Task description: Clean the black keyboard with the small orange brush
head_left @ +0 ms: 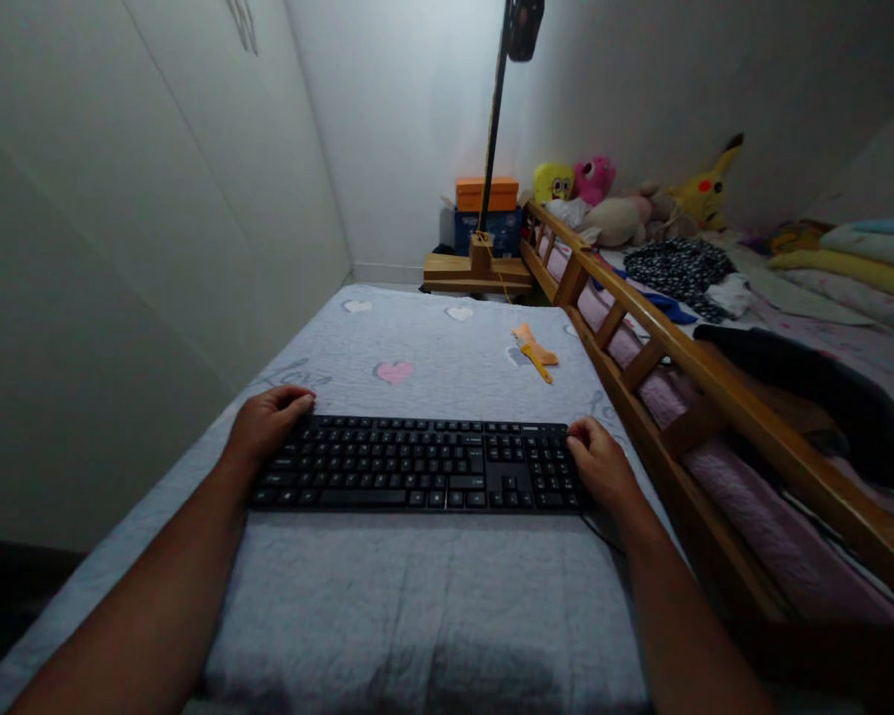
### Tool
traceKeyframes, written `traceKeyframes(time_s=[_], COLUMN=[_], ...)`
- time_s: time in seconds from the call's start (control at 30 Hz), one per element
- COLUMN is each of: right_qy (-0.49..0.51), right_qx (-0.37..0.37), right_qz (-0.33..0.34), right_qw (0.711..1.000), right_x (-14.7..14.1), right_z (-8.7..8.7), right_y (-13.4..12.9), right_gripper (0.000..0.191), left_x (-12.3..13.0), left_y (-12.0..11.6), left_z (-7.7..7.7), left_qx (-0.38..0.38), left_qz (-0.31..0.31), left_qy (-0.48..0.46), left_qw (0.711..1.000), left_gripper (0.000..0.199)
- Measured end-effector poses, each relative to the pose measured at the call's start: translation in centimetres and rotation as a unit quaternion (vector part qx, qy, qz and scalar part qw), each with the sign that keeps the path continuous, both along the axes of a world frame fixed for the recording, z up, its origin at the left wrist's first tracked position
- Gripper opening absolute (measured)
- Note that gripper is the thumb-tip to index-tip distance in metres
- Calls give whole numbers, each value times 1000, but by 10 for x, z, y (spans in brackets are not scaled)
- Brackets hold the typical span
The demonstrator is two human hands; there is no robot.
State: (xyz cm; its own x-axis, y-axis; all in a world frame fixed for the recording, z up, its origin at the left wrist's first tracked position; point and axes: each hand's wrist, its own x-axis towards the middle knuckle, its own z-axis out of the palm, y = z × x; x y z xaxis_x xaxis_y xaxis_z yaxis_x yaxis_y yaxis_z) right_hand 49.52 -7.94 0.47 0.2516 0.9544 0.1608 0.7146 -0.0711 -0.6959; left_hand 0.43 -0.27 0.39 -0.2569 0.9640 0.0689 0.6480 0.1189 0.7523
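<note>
On cloth (417, 586), black keyboard (424, 469), brand label (530, 429) blurred

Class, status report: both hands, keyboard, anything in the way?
Left hand on black rectangular keyboard's left end; right hand at its right end. Yellow-handled brush, orange cloth beyond keyboard, off to the right.

A pale, heart-patterned cover (432, 392) spreads over the table (417, 596), bearing a black keyboard (413, 467), orange cloth (540, 352) and yellow-handled brush (537, 362).

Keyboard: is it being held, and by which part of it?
The keyboard, by its short ends: left hand at the left end, right hand at the right.
</note>
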Motion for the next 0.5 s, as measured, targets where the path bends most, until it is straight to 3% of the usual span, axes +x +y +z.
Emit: traceKeyframes(time_s=[0.2,0.5], right_qy=[22,70], right_qx=[19,138], right_qz=[-17,-141], right_qw=[999,978], right_x=[2,15], right_z=[3,8], right_y=[-4,-8], right_gripper=[20,29], left_x=[1,2], left_y=[-1,-1], left_z=[2,3], left_qx=[21,5], left_qz=[14,-5], left_qy=[-26,-48], left_qw=[999,999], left_gripper=[40,40])
